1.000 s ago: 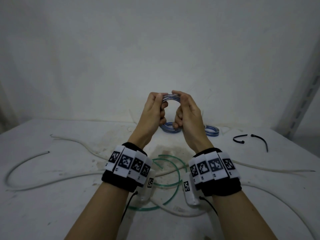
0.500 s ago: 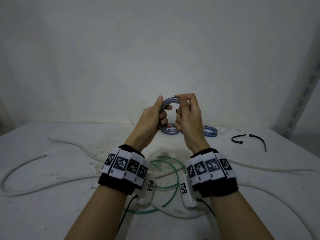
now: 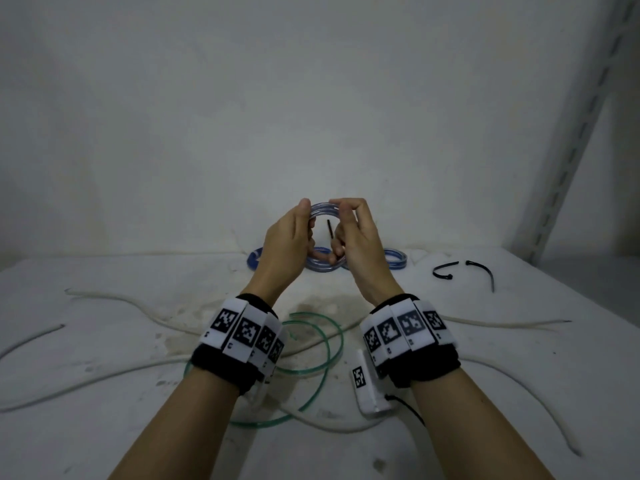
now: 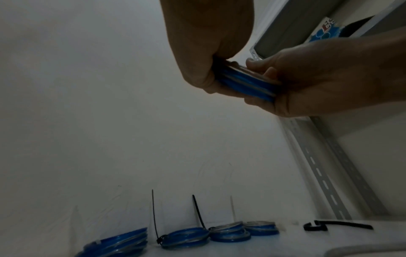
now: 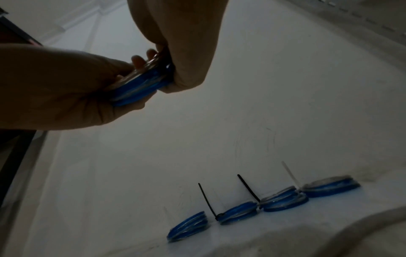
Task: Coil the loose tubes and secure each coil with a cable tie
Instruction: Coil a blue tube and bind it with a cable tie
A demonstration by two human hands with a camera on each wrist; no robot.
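**Fifth blue coil in hand, long tubes still loose**

From the head view, we hold a blue coil [image 3: 323, 237] up over the far middle of the bench [image 3: 104, 427]. Our left hand [image 3: 287, 244] curls its grip round the coil's left side; our right hand [image 3: 356, 240] pinches the right side, and a black cable tie [image 3: 330, 230] stands inside the ring by the right fingers. We cannot tell whether it is locked. A green tube [image 3: 322, 344] and several pale tubes [image 3: 114, 303] lie uncoiled on the near half; two spare black ties [image 3: 464, 271] rest toward the far right corner.

The left wrist view shows four finished coils [image 4: 219, 233] in a row along the far edge, tie tails upright.

The right wrist view shows the same row, and both grips closed on the coil.

We judge the work roughly half done.
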